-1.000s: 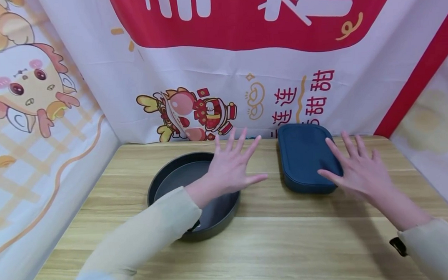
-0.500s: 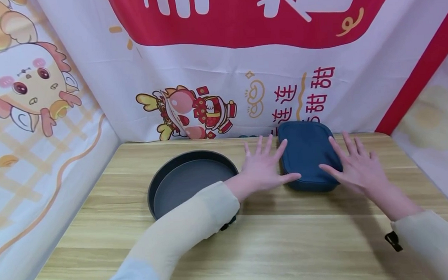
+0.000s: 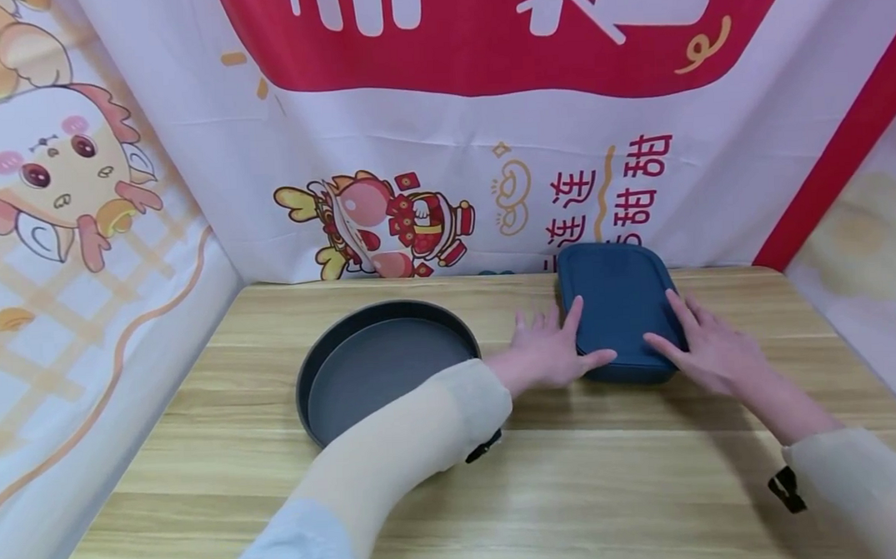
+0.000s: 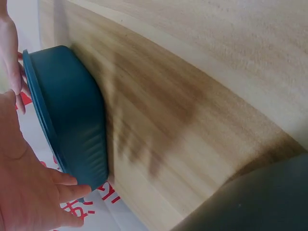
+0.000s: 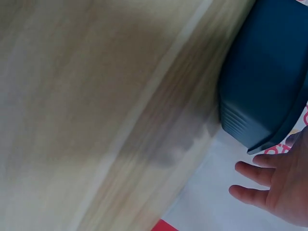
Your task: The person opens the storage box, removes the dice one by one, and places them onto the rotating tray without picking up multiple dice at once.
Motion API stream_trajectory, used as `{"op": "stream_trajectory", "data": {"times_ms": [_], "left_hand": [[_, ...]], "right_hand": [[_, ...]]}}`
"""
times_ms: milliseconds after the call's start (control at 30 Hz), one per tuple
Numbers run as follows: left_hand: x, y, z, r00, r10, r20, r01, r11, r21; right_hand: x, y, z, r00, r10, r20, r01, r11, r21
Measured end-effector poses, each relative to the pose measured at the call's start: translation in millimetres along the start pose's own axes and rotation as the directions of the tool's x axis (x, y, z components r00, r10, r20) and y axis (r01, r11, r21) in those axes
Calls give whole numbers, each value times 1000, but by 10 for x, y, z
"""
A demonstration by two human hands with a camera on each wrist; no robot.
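Observation:
A dark blue lidded lunch box [image 3: 618, 305] stands on the table, between my two hands. My left hand [image 3: 544, 350] is at its left side, thumb and index finger over the lid's edge, the other fingers spread beside the wall. On the opposite side is my right hand [image 3: 722, 355], its thumb reaching over the near right corner. The left wrist view shows the box's ribbed end [image 4: 72, 106] with the left fingers [image 4: 67, 192] loosely extended alongside. In the right wrist view, the right fingers [image 5: 255, 173] are extended just off the box wall [image 5: 264, 72].
A round dark grey pan [image 3: 387, 361] stands left of the box, partly covered by my left sleeve [image 3: 417, 423]. Behind the wooden table [image 3: 615, 489] hangs a printed cloth [image 3: 441, 130]; another cloth [image 3: 82, 329] lines the left side.
My left hand has moved right, from over the pan to the box's left side, and lowered. My right hand has come down slightly along the right side. The box has stayed in place.

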State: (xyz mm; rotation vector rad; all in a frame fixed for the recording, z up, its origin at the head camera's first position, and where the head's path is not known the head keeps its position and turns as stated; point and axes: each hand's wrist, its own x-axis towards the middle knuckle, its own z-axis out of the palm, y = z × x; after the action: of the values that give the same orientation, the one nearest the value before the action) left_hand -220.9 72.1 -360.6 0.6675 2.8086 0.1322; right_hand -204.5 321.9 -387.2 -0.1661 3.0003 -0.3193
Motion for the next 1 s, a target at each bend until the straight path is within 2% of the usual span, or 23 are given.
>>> {"op": "stream_trajectory", "data": {"times_ms": [133,400,500,567,667,800,867,1000], "left_hand": [[-2,22,35,1000,6,9,-6,1000,-4],[-59,-9,65,1000,4,22,-2,996,-90],[-70,-1,92,1000,-9,18,12,986,-167],[-74,17,112,1000,-20,15,23,966,-258],[-78,50,151,999,-39,11,40,909,-415],[-79,92,227,997,-80,-10,59,807,-587],[-80,114,269,993,-113,-23,69,746,-662],[-98,163,351,979,-200,-42,85,587,-805]], "right_hand": [[1,15,37,1000,6,19,-6,1000,18],[-10,5,89,1000,5,5,-6,998,59],[-14,-10,92,1000,5,4,-5,997,78],[-16,-12,98,1000,5,3,-6,995,97],[-19,-9,106,1000,5,1,-6,991,133],[-23,-9,114,1000,7,-4,-6,981,192],[-21,-15,121,1000,8,-9,-6,973,230],[-18,-32,142,1000,14,-21,-7,953,303]]}}
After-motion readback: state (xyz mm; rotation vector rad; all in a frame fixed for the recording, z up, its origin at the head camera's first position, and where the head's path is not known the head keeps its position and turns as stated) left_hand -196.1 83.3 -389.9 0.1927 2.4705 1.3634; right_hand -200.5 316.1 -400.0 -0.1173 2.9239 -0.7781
